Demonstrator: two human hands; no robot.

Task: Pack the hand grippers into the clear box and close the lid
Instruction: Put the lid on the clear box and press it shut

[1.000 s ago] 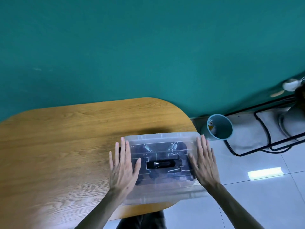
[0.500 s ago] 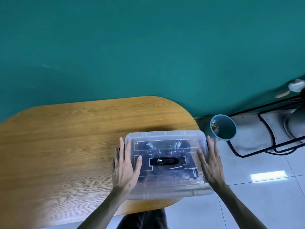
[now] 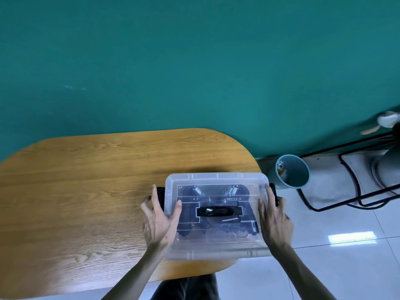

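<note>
Sitting near the front right corner of the wooden desk (image 3: pixel 86 191), the clear box (image 3: pixel 216 252) has its lid (image 3: pixel 216 178) on, and the black hand grippers (image 3: pixel 231 192) with metal springs show through it. A black handle (image 3: pixel 215 211) lies in the middle of the lid. The left hand (image 3: pixel 159 221) and right hand (image 3: pixel 275 221) press the two short ends, fingers spread over black side latches (image 3: pixel 159 195). The box's right end overhangs the desk edge. The desk to the left is free. No writing is readable.

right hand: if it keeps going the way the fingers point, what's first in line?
Probably the black side latch of the clear box; the right hand fingertips already sit beside it. Contact is unclear.
</note>
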